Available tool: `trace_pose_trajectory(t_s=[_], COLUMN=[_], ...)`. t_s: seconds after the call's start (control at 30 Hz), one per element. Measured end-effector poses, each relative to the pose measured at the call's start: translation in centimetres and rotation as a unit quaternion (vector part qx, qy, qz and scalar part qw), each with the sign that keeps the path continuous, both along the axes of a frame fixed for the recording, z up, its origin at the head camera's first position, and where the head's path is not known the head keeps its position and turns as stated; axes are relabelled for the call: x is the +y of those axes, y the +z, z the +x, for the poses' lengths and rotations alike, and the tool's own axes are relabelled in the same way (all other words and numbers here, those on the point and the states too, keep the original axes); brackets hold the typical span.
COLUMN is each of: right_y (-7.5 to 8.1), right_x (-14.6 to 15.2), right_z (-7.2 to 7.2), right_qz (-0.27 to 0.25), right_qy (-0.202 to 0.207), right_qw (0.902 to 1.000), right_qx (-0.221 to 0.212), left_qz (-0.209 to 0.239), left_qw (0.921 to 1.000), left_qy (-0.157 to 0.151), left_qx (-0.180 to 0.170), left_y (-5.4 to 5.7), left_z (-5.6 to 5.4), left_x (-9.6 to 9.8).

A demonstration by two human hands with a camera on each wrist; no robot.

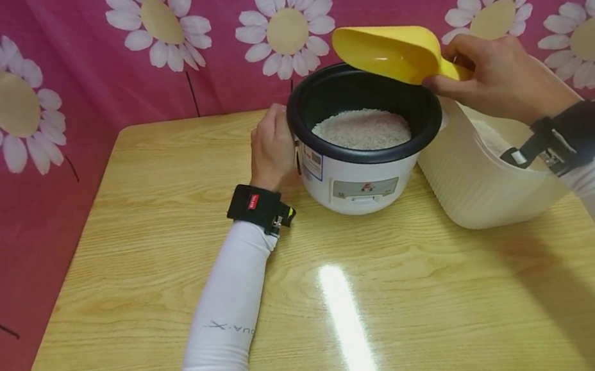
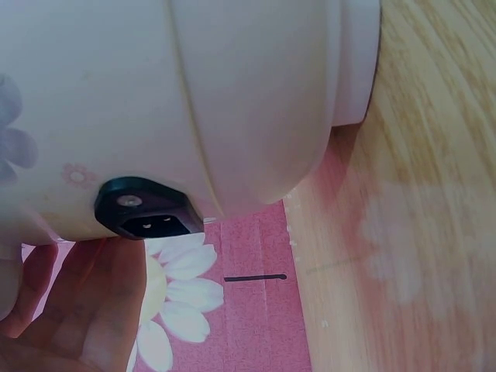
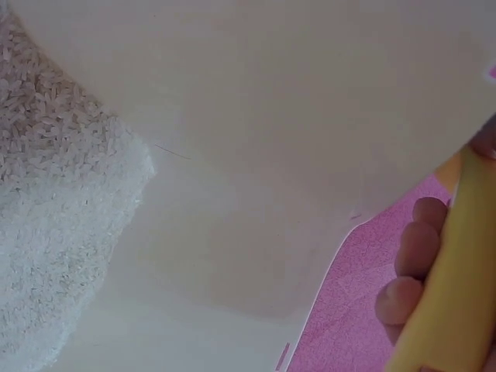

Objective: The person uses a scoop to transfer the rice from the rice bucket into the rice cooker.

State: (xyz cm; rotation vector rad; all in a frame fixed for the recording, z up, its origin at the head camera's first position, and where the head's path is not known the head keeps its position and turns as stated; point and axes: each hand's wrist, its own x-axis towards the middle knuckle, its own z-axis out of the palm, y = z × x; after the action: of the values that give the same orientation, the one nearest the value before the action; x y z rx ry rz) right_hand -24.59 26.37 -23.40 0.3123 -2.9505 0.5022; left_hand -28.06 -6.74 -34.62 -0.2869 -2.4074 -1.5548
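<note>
A white rice cooker (image 1: pixel 364 186) with a black inner rim stands on the table, white rice (image 1: pixel 363 129) lying in its pot. My left hand (image 1: pixel 271 147) grips the cooker's left side near the rim. In the left wrist view its fingers (image 2: pixel 101 302) curl by the cooker wall, beside a black power socket (image 2: pixel 147 209). Over the pot's right edge, my right hand (image 1: pixel 502 75) holds a yellow scoop (image 1: pixel 393 53) by its handle, the mouth pointing left; no rice shows in it. Below that hand is a cream bin (image 1: pixel 484 182), with more rice (image 3: pixel 62 209) inside.
The wooden table (image 1: pixel 133 289) runs up to a pink cloth (image 1: pixel 73 26) printed with large daisies at the back and left. The bin stands close against the cooker's right side. A bright light reflection (image 1: pixel 349 326) lies on the tabletop in front.
</note>
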Motion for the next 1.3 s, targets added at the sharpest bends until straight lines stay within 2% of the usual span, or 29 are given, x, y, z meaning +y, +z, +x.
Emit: trace_pose_trajectory(t_s=[0.77,0.97,1.13,1.3], right_y=[0.19,0.13,-0.03,-0.22], right_x=[-0.14,-0.24,-0.20,-0.07], right_z=[-0.04,-0.08,-0.04,0.00], right_qz=[0.001,0.011,-0.002,-0.009], right_qy=[0.001,0.008,0.010,0.015], right_qw=[1.0000,0.9998,0.9997,0.9984], right_qx=[0.001,0.017,0.024,0.054], left_qz=[0.007,0.007,0.012,0.017], left_qw=[1.0000,1.0000,0.9999,0.9997], left_qy=[-0.005,-0.003,-0.006,-0.008], left_qx=[-0.003,-0.005,-0.010,-0.016], left_y=[0.14,0.22,0.22,0.01], left_z=[-0.13,-0.24,-0.16,-0.12], left_x=[-0.19,-0.24,-0.23,-0.02])
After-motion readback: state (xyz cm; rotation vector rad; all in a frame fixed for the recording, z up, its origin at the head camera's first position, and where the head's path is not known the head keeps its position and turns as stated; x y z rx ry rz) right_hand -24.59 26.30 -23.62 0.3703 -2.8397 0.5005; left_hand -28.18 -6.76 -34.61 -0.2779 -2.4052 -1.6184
